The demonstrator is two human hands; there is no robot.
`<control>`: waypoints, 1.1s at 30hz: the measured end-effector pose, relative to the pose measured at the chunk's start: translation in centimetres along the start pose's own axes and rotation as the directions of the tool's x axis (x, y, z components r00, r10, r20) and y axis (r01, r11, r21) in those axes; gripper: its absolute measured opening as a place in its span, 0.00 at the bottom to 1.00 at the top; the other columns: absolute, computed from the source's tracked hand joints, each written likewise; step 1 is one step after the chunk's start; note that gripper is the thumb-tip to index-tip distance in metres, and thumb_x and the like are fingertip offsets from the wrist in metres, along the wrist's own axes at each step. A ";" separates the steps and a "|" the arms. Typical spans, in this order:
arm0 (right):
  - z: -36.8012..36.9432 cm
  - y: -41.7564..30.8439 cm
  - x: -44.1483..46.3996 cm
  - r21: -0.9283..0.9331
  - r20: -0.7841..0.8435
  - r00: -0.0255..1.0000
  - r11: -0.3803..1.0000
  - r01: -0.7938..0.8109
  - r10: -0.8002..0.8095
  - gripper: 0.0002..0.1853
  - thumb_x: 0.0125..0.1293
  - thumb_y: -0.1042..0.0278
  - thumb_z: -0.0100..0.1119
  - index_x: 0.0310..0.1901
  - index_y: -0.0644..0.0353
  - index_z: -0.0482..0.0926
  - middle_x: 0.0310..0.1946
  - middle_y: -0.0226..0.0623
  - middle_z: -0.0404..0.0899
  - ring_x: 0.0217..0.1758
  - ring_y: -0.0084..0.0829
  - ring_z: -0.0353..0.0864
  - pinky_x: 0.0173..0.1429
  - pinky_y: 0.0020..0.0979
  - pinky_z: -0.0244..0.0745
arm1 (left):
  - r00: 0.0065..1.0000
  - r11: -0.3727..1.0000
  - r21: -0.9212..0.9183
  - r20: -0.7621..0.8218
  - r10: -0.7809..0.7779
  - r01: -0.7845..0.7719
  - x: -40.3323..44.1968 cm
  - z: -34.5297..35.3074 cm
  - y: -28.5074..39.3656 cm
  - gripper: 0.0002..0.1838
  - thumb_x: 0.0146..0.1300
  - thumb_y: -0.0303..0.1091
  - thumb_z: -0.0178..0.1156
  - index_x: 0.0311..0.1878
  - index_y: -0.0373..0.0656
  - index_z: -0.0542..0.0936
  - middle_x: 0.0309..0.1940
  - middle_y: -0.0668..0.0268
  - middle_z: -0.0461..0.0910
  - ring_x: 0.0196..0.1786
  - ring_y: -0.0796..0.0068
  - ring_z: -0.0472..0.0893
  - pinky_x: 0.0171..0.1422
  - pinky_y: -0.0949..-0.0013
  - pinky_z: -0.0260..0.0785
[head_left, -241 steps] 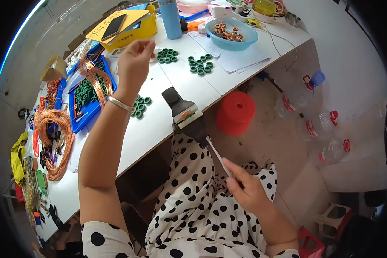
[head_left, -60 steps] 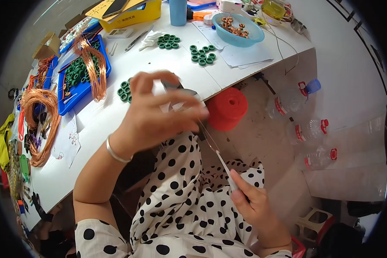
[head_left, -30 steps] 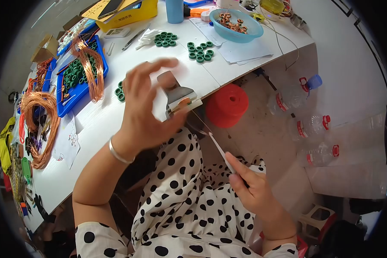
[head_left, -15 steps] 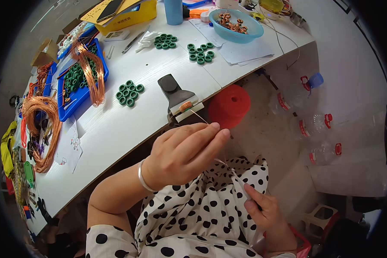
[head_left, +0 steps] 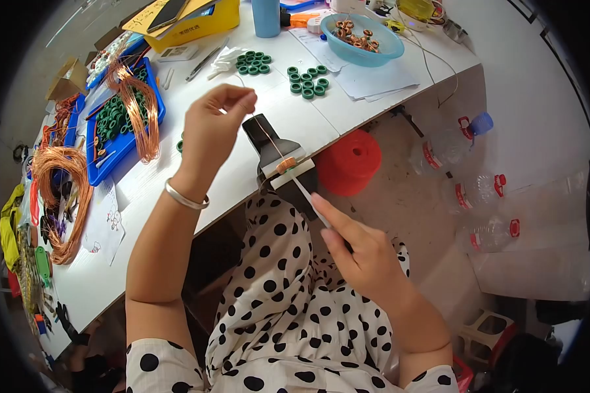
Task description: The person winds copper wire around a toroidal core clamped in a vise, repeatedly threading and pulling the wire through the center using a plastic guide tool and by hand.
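Between the jaws of a dark bench vise [head_left: 274, 145] at the table edge sits a green ring core partly wound with copper wire [head_left: 286, 165]. From that core a strand of copper wire [head_left: 269, 132] rises to my left hand [head_left: 215, 124], which pinches it above the table. My right hand [head_left: 364, 257] is closed around a slim pale rod-like tool [head_left: 305, 194]. The tool's far end meets the core from the near side; whether it passes through the hole is too small to tell.
Green ring cores [head_left: 308, 84] stand in groups on the white table [head_left: 167, 206]. A blue tray [head_left: 111, 160] of cores and copper wire coils [head_left: 62, 203] lie left. A blue bowl [head_left: 373, 56] holds wound cores. Below the edge is a red round object [head_left: 351, 164].
My left hand has swung up and left over the table, drawing the wire to the vise's far side. My right hand has risen from my lap, bringing the tool to the core.
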State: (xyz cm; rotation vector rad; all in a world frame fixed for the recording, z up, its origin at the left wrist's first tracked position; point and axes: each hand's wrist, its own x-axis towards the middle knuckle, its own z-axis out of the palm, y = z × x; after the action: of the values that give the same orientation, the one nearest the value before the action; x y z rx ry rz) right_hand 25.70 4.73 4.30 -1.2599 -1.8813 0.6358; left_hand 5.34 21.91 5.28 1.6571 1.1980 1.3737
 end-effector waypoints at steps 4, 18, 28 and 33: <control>1.1 -0.7 2.7 0.104 0.013 0.997 0.991 -0.078 0.077 0.25 0.69 0.76 0.51 0.67 0.56 0.67 0.23 0.33 0.74 0.22 0.21 0.68 0.31 0.23 0.69 | 0.999 0.968 0.252 0.041 0.002 -0.012 0.0 1.1 -1.1 0.11 0.61 0.34 0.65 0.41 0.37 0.83 0.30 0.66 0.83 0.36 0.80 0.79 0.43 0.76 0.70; -2.2 -1.3 -6.2 0.150 0.048 0.993 0.982 -0.111 0.105 0.28 0.64 0.79 0.55 0.67 0.58 0.67 0.23 0.38 0.76 0.18 0.29 0.71 0.28 0.27 0.70 | 0.409 0.275 0.320 0.509 0.757 -0.907 -4.7 -0.4 5.8 0.07 0.55 0.32 0.66 0.38 0.49 0.85 0.39 0.76 0.82 0.42 0.74 0.76 0.50 0.67 0.62; -2.0 -0.5 -6.3 0.106 0.004 0.992 0.987 -0.122 0.123 0.24 0.65 0.78 0.55 0.64 0.61 0.71 0.23 0.39 0.77 0.20 0.25 0.69 0.30 0.24 0.69 | 0.621 0.484 0.454 0.221 0.752 -0.748 -2.1 0.5 6.9 0.07 0.52 0.30 0.69 0.36 0.46 0.86 0.31 0.74 0.83 0.36 0.72 0.78 0.44 0.69 0.65; -0.2 0.1 -0.4 0.019 -0.003 0.998 0.998 -0.060 0.061 0.26 0.65 0.77 0.55 0.66 0.54 0.69 0.23 0.37 0.76 0.19 0.31 0.71 0.27 0.30 0.70 | 0.926 0.906 0.228 -0.039 0.375 -0.357 0.6 0.6 1.5 0.02 0.58 0.26 0.66 0.34 0.41 0.85 0.31 0.69 0.84 0.35 0.75 0.79 0.37 0.76 0.69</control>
State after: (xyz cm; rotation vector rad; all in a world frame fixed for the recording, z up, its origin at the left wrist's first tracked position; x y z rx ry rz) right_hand 26.02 4.39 4.17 -1.3089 -1.8354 0.6814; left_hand 6.26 21.98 6.71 2.0816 1.1553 1.5940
